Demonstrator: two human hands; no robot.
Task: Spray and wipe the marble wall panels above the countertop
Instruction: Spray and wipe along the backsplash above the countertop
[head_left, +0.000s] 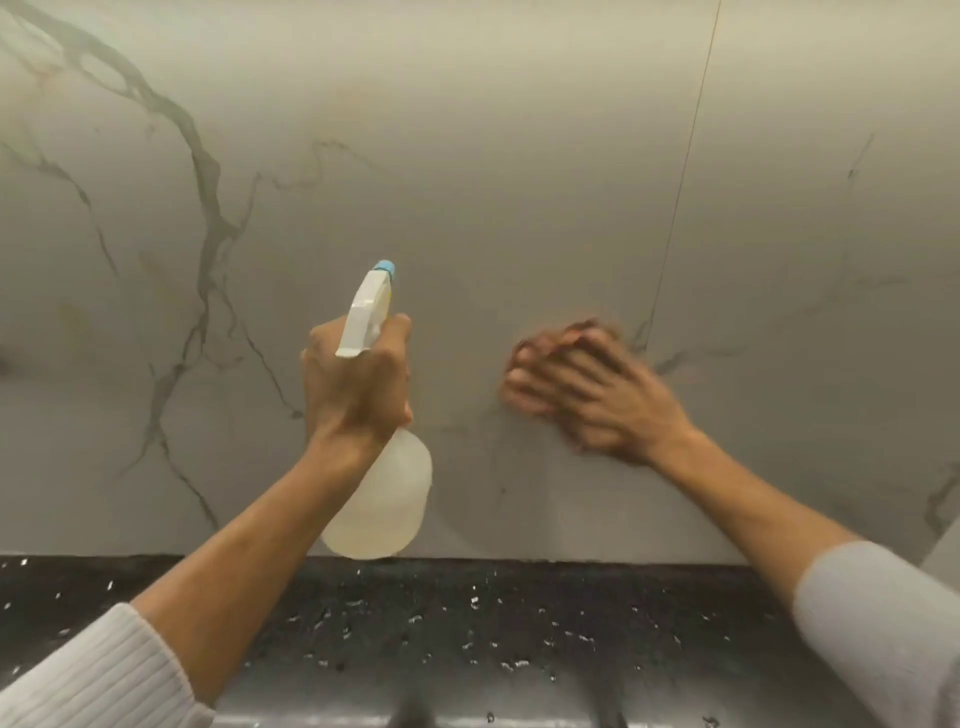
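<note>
Spraying hand: the left hand (356, 384) is wrapped tight round the neck of the spray bottle (384, 499), holding it up clear of the countertop (467, 613), close in front of the wall (467, 156).
Bottle: see-through plastic with pale liquid inside and a white trigger head. The blue nozzle (385, 268) is aimed up at the marble.
Wiping hand: the right hand (618, 400) is flat on the wall, well to the right of the bottle, with its fingers stretched out, spread and pressing on the surface. It's super motion-blurred, so I honestly can't tell if there's a cloth under it.
Wall: pale marble with dark veins (208, 208) running down the left part.
Seam: a thin line (685, 171) comes down from the top and ends just right of the right hand's fingertips.
Countertop: black and speckled with shiny flecks, running along the foot of the wall under both arms.
Sleeves: there's a pale ribbed sleeve (88, 675) on the left arm and a light grey sleeve (883, 613) on the right, both ending well short of the wrists.
</note>
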